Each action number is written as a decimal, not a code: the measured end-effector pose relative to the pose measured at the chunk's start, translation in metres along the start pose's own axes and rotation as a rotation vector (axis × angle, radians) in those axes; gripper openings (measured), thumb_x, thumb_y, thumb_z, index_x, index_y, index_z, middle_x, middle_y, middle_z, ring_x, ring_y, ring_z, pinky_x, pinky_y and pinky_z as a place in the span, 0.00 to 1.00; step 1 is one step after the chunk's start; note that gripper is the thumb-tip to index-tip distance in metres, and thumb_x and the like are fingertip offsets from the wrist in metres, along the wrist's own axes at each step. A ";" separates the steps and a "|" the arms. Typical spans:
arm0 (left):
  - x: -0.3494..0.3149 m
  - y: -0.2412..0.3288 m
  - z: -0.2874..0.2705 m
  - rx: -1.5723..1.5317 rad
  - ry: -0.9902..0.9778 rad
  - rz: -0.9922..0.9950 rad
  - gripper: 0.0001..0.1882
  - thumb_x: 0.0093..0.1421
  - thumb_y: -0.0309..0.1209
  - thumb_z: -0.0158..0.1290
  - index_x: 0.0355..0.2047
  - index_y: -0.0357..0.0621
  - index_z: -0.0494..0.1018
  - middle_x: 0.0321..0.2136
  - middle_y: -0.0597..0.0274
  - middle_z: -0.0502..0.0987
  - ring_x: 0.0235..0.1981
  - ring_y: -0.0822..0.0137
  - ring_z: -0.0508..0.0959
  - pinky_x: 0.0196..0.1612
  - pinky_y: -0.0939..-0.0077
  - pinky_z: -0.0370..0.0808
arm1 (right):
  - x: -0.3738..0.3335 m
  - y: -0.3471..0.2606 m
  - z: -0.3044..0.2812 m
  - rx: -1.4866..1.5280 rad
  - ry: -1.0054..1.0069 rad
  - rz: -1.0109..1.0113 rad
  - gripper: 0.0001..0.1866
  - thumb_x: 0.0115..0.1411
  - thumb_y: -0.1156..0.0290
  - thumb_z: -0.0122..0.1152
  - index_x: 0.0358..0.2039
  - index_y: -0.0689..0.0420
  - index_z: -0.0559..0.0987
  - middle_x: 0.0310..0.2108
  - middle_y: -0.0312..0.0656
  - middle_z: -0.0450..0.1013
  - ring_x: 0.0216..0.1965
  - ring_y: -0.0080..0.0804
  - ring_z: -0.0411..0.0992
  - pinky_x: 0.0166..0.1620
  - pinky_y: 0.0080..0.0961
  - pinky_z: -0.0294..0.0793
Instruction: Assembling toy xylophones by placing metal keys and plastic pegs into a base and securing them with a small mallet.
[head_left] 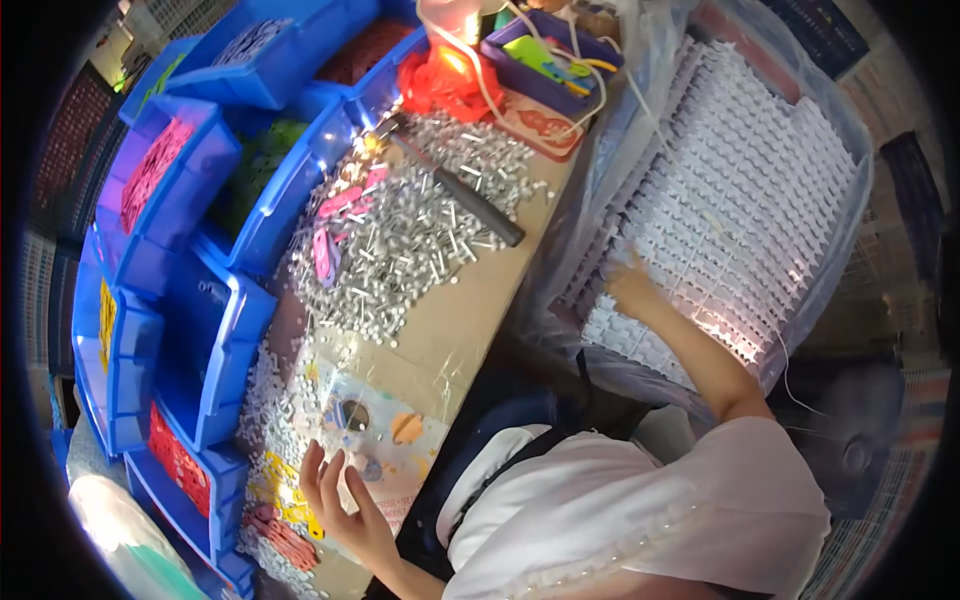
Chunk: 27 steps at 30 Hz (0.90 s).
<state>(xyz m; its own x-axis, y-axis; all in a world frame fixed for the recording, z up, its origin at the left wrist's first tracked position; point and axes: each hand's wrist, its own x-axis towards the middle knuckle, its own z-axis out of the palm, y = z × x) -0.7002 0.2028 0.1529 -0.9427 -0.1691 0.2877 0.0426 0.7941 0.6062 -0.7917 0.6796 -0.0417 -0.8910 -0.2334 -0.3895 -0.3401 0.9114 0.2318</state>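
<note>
My left hand (345, 505) hovers at the near end of the work table, fingers apart and nothing visible in them. Beneath and beside it lie a printed plastic sheet (405, 455), yellow flat plastic pieces (290, 490) and red flat pieces (283, 540). Out to the right, my right hand (635, 288) reaches over neat rows of small white plastic parts (725, 200), near their left edge. Motion blurs its fingertips, so I cannot tell whether it grips a part. The rows fill a crate lined with clear plastic (850, 190).
Blue bins (215, 340) of coloured pieces line the table's left side. Small metal pins (400, 250) are heaped mid-table, with a black-handled hammer (470, 200) and pink pieces (325, 255) on top. At the far end are a red bag (450, 85) and a purple basket (550, 65).
</note>
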 end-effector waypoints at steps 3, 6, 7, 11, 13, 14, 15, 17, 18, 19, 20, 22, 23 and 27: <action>-0.009 -0.005 -0.004 -0.006 0.018 0.029 0.11 0.60 0.17 0.49 0.43 0.37 0.74 0.54 0.49 0.69 0.52 0.52 0.72 0.52 0.60 0.70 | 0.006 -0.004 -0.019 0.176 -0.047 0.019 0.16 0.46 0.60 0.68 0.37 0.45 0.83 0.46 0.35 0.75 0.62 0.37 0.61 0.68 0.62 0.32; 0.000 0.008 -0.015 0.162 0.071 0.131 0.08 0.60 0.24 0.55 0.40 0.42 0.79 0.45 0.48 0.77 0.46 0.51 0.77 0.49 0.61 0.73 | 0.002 0.021 -0.062 0.311 0.458 0.175 0.18 0.50 0.64 0.66 0.42 0.51 0.80 0.46 0.40 0.74 0.60 0.39 0.63 0.65 0.58 0.42; 0.001 0.010 -0.017 0.184 0.079 0.157 0.08 0.60 0.23 0.56 0.40 0.42 0.78 0.45 0.48 0.77 0.45 0.51 0.78 0.47 0.63 0.74 | 0.001 0.038 -0.071 0.303 0.766 0.328 0.19 0.51 0.64 0.65 0.44 0.53 0.78 0.47 0.41 0.74 0.59 0.40 0.64 0.64 0.55 0.47; 0.007 0.008 -0.021 0.197 0.088 0.203 0.08 0.60 0.23 0.55 0.40 0.41 0.78 0.44 0.48 0.77 0.45 0.50 0.78 0.46 0.62 0.75 | 0.013 0.166 -0.086 0.110 0.991 0.862 0.27 0.54 0.64 0.63 0.53 0.60 0.70 0.55 0.48 0.66 0.55 0.45 0.65 0.56 0.43 0.60; 0.006 -0.004 -0.030 0.259 0.063 0.213 0.09 0.60 0.22 0.54 0.41 0.39 0.77 0.45 0.45 0.76 0.45 0.48 0.78 0.46 0.60 0.75 | 0.021 0.227 -0.101 -0.039 1.002 0.850 0.30 0.55 0.64 0.62 0.56 0.62 0.67 0.56 0.49 0.66 0.55 0.46 0.64 0.56 0.44 0.61; 0.005 -0.010 -0.037 0.285 0.038 0.204 0.09 0.61 0.22 0.54 0.41 0.39 0.77 0.46 0.45 0.75 0.46 0.48 0.77 0.47 0.59 0.75 | 0.030 0.251 -0.108 -0.073 0.993 0.878 0.29 0.56 0.66 0.60 0.56 0.62 0.67 0.56 0.50 0.65 0.56 0.46 0.64 0.56 0.44 0.62; 0.003 -0.015 -0.043 0.310 0.017 0.191 0.09 0.61 0.23 0.53 0.42 0.38 0.76 0.47 0.44 0.75 0.47 0.48 0.76 0.47 0.59 0.75 | 0.038 0.279 -0.116 -0.109 0.988 0.904 0.28 0.57 0.68 0.58 0.57 0.62 0.67 0.57 0.50 0.65 0.57 0.46 0.64 0.56 0.44 0.62; -0.004 -0.038 -0.040 0.162 -0.021 0.019 0.10 0.61 0.23 0.53 0.43 0.37 0.76 0.51 0.45 0.72 0.50 0.49 0.74 0.52 0.59 0.71 | 0.023 0.374 -0.114 -0.018 0.771 1.036 0.28 0.57 0.73 0.54 0.59 0.61 0.65 0.59 0.52 0.64 0.58 0.47 0.64 0.56 0.45 0.63; -0.006 -0.035 -0.046 0.241 -0.003 0.036 0.10 0.61 0.23 0.53 0.43 0.37 0.76 0.51 0.45 0.72 0.50 0.49 0.73 0.52 0.60 0.71 | 0.038 0.373 -0.117 -0.041 0.786 1.025 0.27 0.57 0.75 0.51 0.59 0.60 0.65 0.58 0.52 0.65 0.57 0.47 0.65 0.56 0.46 0.64; -0.009 -0.030 -0.054 0.319 0.010 0.057 0.10 0.61 0.23 0.53 0.43 0.37 0.76 0.52 0.46 0.72 0.50 0.49 0.73 0.52 0.60 0.70 | 0.045 0.367 -0.115 -0.066 0.799 1.019 0.27 0.57 0.77 0.48 0.59 0.58 0.64 0.57 0.52 0.66 0.57 0.47 0.66 0.55 0.46 0.65; -0.007 -0.034 -0.053 0.275 0.010 0.061 0.10 0.61 0.23 0.53 0.44 0.37 0.76 0.52 0.47 0.72 0.50 0.49 0.74 0.52 0.61 0.71 | 0.028 0.393 -0.106 -0.107 0.679 1.045 0.27 0.56 0.73 0.54 0.58 0.55 0.66 0.55 0.48 0.68 0.57 0.43 0.66 0.55 0.45 0.65; -0.010 -0.039 -0.054 0.275 0.029 0.043 0.10 0.61 0.23 0.53 0.44 0.37 0.76 0.52 0.46 0.72 0.50 0.49 0.74 0.52 0.61 0.71 | 0.029 0.398 -0.108 -0.129 0.565 1.046 0.28 0.55 0.68 0.60 0.58 0.52 0.67 0.54 0.45 0.69 0.58 0.40 0.66 0.54 0.44 0.64; -0.018 -0.037 -0.058 0.305 0.044 0.023 0.10 0.61 0.23 0.53 0.44 0.37 0.76 0.52 0.46 0.72 0.49 0.49 0.74 0.52 0.61 0.71 | 0.041 0.372 -0.133 -0.051 0.509 1.038 0.25 0.57 0.69 0.58 0.56 0.52 0.69 0.52 0.43 0.70 0.57 0.40 0.67 0.54 0.44 0.65; -0.016 -0.040 -0.053 0.354 0.024 0.063 0.09 0.61 0.23 0.53 0.42 0.37 0.76 0.50 0.45 0.73 0.49 0.48 0.74 0.51 0.60 0.71 | 0.009 0.358 -0.175 -0.074 0.510 1.129 0.18 0.58 0.73 0.55 0.50 0.52 0.75 0.49 0.42 0.70 0.53 0.40 0.68 0.51 0.45 0.65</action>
<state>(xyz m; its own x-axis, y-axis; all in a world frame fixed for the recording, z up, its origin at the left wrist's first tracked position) -0.6692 0.1429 0.1629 -0.9338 -0.1240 0.3357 -0.0213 0.9556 0.2937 -0.9744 0.9439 0.1937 -0.7060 0.5487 0.4478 0.6914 0.6710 0.2678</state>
